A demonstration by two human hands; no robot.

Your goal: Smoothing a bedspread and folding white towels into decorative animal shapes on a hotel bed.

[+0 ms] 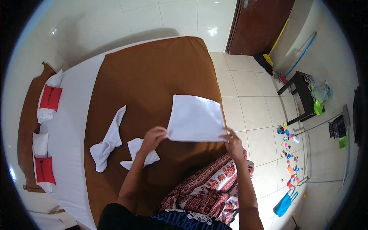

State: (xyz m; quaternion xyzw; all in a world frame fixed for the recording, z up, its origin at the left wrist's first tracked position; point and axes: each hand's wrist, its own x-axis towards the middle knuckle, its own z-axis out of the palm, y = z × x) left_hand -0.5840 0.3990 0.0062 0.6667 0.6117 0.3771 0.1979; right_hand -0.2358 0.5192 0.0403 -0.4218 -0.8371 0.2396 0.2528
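Note:
A white cloth [195,118] is spread out as a near-square sheet above the brown bedspread [143,74]. My left hand [155,138] pinches its near left corner, and my right hand [233,142] grips the near right corner, so the near edge runs straight between them. Left of my left hand lies a crumpled white cloth [108,141], long and twisted. Partly hidden behind my left wrist is a smaller bunched white cloth [135,148] on the bedspread.
White pillows with red bands [51,98] rest by the wooden headboard [27,138]. To the right, small toys [288,152] lie scattered over the tiled floor [256,112]. A dark table [303,95] holds plastic bags; a yellow broom [277,41] leans near the brown door [258,26].

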